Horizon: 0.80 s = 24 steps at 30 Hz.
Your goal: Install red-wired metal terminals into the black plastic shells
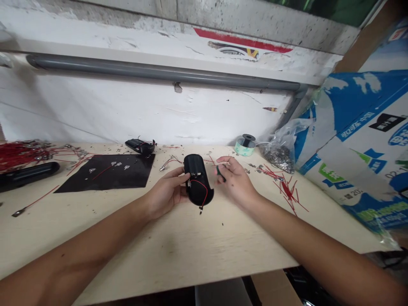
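My left hand (164, 193) is closed around the left side of a black plastic housing (194, 163), with its thumb on the edge. The housing is long with rounded ends, and its hollow side faces me. A thin red wire (208, 190) curves across its lower half, and a small metal part (200, 209) hangs at the near end. Just right of the housing, my right hand (237, 180) pinches a small dark green tool (220, 173). Most of that tool is hidden by the fingers, so its kind is unclear.
A black sheet (137, 172) with metal tabs lies left, near a second housing (140, 145) and a pile of red wires (24, 152). Tape (245, 148), a bag of metal parts (280, 151) and loose wires (288, 189) lie right, beside a large printed box (360, 157).
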Available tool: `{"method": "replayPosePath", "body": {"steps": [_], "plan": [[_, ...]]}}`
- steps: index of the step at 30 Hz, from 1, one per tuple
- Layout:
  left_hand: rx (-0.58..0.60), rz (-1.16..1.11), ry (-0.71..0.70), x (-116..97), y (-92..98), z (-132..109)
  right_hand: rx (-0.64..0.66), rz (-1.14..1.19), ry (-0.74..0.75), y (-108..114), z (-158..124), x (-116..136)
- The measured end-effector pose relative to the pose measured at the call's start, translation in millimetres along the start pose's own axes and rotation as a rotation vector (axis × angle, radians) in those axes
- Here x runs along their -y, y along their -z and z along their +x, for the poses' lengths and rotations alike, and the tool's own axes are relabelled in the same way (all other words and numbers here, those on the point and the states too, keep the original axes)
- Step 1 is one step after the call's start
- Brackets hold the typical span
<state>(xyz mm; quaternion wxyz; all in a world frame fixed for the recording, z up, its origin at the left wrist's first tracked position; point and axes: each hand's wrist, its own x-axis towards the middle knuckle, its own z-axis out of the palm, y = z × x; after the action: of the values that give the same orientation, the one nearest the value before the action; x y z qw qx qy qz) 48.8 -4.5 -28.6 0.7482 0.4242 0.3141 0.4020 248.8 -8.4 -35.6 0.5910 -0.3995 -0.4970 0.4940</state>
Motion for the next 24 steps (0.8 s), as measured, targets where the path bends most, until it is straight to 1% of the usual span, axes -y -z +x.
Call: {"method": "replayPosePath", "body": {"steps": [3,5,7,10,14,15,17,19,24], "plan": [[0.074,-0.005,-0.006,-0.4,-1.4,-0.6,0.159,-0.045,-0.177,-3.7,-3.3,0.4],[0.078,0.002,-0.003,0.2,-2.6,-0.8,0.247,-0.085,-0.212,-6.2,-5.9,1.5],[0.071,0.027,-0.015,1.9,-3.1,-0.5,0.27,-0.095,-0.205,-7.6,-7.6,1.7],[0.044,0.156,-0.073,5.4,-2.2,0.4,0.247,-0.068,-0.181,-8.1,-7.8,-0.4],[-0.158,0.48,-0.262,6.6,-0.8,-0.1,0.168,-0.036,-0.187,-7.9,-6.8,-3.9],[-0.185,0.555,-0.325,6.2,-0.9,-0.7,0.146,-0.026,-0.187,-7.9,-6.7,-4.4],[-0.179,0.676,-0.432,5.3,-1.4,-1.9,0.113,-0.008,-0.169,-8.0,-7.0,-4.9],[-0.157,0.763,-0.492,4.9,-1.9,-2.7,0.108,-0.003,-0.153,-8.0,-7.7,-5.1],[-0.156,0.884,-0.535,5.0,-0.7,-3.3,0.151,-0.062,-0.151,-8.8,-10.0,-3.0]]}}
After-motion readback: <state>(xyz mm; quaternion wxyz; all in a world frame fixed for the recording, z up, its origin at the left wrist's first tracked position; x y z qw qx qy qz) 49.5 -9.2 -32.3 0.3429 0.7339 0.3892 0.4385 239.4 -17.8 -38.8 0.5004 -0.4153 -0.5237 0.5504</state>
